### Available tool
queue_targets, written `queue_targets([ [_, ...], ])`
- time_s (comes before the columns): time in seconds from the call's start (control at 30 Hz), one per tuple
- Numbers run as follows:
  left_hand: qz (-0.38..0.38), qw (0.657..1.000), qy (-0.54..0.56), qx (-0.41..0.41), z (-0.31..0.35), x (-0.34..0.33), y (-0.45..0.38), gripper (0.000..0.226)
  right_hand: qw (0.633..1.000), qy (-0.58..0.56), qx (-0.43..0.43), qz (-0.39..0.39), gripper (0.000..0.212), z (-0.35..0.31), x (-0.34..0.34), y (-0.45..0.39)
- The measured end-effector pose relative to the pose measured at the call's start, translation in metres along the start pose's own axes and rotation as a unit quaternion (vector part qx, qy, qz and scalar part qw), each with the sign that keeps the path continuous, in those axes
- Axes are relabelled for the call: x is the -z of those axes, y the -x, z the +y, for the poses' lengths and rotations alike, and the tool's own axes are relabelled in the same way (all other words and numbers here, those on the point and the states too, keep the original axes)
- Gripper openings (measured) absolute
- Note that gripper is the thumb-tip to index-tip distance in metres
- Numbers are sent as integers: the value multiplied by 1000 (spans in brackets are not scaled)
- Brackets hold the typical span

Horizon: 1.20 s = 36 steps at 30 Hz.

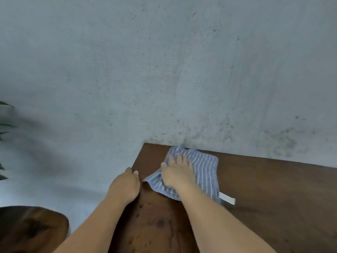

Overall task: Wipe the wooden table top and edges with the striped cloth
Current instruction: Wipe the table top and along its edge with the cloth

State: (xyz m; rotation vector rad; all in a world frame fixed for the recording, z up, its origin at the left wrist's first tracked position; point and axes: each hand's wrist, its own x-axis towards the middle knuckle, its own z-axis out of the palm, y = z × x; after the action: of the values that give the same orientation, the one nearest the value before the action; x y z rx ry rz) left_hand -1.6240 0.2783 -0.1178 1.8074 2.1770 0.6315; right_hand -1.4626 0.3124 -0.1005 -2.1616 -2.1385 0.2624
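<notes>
The blue striped cloth [204,170] lies flat near the far left corner of the dark wooden table [273,198]. My right hand [177,173] presses on the cloth's left part with fingers spread, the thumb at its left border. My left hand [125,187] grips the table's left edge, fingers curled over the side and thumb on top. A white label [228,198] sticks out from the cloth's near right corner. Wet drops and smears [155,223] mark the wood between my forearms.
A grey concrete floor [145,70] stretches beyond the table. A round dark wooden stool or side table [31,229] stands at the lower left. Green plant leaves [4,125] reach in at the left border.
</notes>
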Motion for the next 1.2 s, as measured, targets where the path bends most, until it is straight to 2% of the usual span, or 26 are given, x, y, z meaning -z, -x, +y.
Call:
queue_targets([
  [0.07,2,1000,3,-15,-2,-1,-1,33,995,24,95,-14,58,-32,-6,0],
  [0.13,1,1000,0,-21,-2,-1,0,32,989,25,148,-14,56,-32,-4,-3],
  [0.23,2,1000,0,-7,0,0,0,38,989,33,145,6,53,18,8,-10],
  [0.33,-4,1000,-3,-1,1,2,1,40,999,38,4,20,54,113,21,-20],
  [0.43,-9,1000,6,2,1,3,3,38,986,-15,-159,51,57,192,36,-5],
  [0.5,-12,1000,11,10,4,4,4,38,971,-26,-225,72,56,200,40,9],
  [0.6,-18,1000,11,21,7,7,7,39,959,-27,-268,89,59,153,33,11],
  [0.67,-21,999,15,27,7,8,7,38,973,-23,-218,76,59,97,18,2],
  [0.77,-22,1000,6,20,8,9,9,36,998,-8,-51,42,58,0,-3,-6],
  [0.83,-32,999,-13,-17,5,9,9,31,998,9,66,22,59,-46,-10,-3],
  [0.9,-48,998,-7,-27,1,11,7,32,991,23,131,17,57,-61,-11,-4],
  [1.03,-39,999,11,5,-1,14,17,33,989,14,145,0,54,-19,-3,-5],
  [1.2,-32,998,-52,23,-3,21,40,30,998,3,58,-4,55,101,21,-4],
])
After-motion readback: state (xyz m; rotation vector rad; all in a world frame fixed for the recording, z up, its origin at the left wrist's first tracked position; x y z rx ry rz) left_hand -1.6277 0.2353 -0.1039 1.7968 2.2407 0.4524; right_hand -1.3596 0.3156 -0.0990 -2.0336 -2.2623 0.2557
